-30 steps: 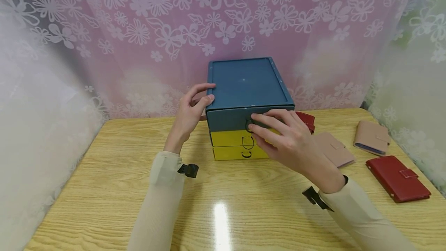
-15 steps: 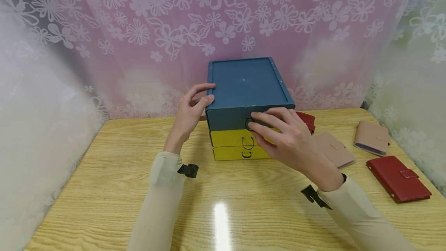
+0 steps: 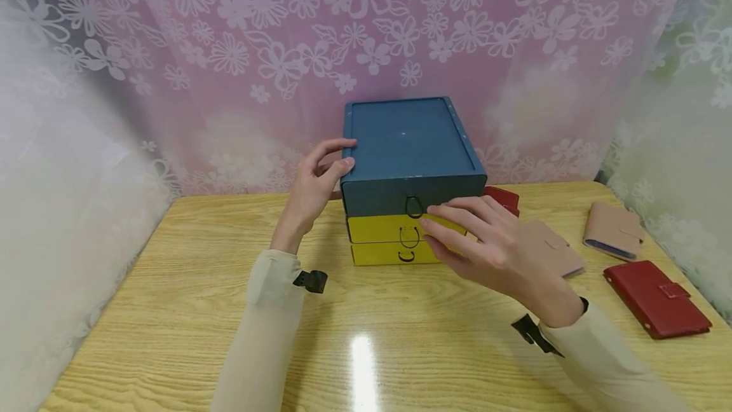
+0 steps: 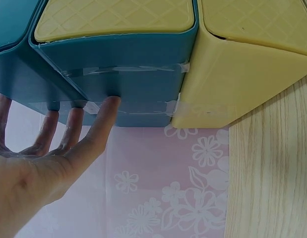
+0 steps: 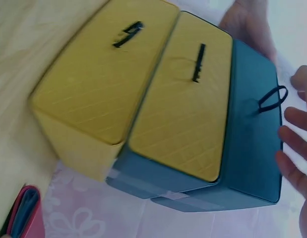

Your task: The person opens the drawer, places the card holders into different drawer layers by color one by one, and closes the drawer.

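Note:
In the head view a small three-tier drawer box stands at the table's back, its top drawer point(image 3: 374, 199) blue and the two lower drawer fronts point(image 3: 374, 229) yellow. All the fronts are flush or nearly so. My left hand point(image 3: 311, 192) rests against the box's left side, thumb at the top edge; the left wrist view shows its extended fingers point(image 4: 96, 131) touching the blue wall. Apart from the top drawer's black loop handle point(image 3: 407, 206), my right hand point(image 3: 494, 247) hovers at the box's front right with loosely bent fingers, holding nothing.
Right of the box lie a beige card holder point(image 3: 549, 247), another beige one point(image 3: 612, 231) and a red one point(image 3: 654, 297) on the wooden table point(image 3: 229, 234). A further red one point(image 3: 503, 199) is partly hidden behind my right hand. A floral curtain point(image 3: 263, 81) hangs behind.
The thin gap above the blue drawer front closed between the earlier frames. My right hand has released the loop handle and moved slightly right and down. The left hand keeps its place.

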`<state>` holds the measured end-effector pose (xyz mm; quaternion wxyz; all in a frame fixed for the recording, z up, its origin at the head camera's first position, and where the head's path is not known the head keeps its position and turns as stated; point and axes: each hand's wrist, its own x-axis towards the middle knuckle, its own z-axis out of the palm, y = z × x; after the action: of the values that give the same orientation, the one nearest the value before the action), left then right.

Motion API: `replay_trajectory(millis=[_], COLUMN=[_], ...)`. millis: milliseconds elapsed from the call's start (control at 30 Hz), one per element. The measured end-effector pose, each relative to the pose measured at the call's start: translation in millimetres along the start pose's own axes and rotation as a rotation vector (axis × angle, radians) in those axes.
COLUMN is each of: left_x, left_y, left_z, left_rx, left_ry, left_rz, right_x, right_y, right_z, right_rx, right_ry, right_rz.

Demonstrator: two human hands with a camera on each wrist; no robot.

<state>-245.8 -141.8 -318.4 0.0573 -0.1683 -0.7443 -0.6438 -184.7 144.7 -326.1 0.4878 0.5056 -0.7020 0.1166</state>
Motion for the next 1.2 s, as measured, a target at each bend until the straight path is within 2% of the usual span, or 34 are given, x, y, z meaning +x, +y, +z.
replay_trajectory(millis=[100, 167, 333, 467, 833, 1200], left_x=[0.2, 0.1, -1.0, -1.8, -1.2, -3.4], left_y=[0.0, 0.6, 1.7, 1.7, 3.8, 2.2], left_z=[-0.1, -0.1, -0.1, 0.6, 2.4, 1.6], left_rx=[0.000, -0.004, -0.007, -0.007, -0.012, -0.003], left_ry=[-0.001, 0.000, 0.002, 0.000, 0.000, 0.001], left_rz=[0.002, 0.005, 0.007, 0.006, 0.010, -0.007], right_x=[-8, -14, -27, -33, -35, -35], right_y=[-1, -1, 0, 1, 0, -5], right_z=[-2, -1, 5, 12, 18, 23], right_rx=[0.019, 0.028, 0.024, 0.000, -0.068, -0.067], right_ry=[-0.023, -0.081, -0.291, -0.376, -0.467, -0.439], right_rz=[-0.048, -0.061, -0.010, 0.022, 0.045, 0.008])
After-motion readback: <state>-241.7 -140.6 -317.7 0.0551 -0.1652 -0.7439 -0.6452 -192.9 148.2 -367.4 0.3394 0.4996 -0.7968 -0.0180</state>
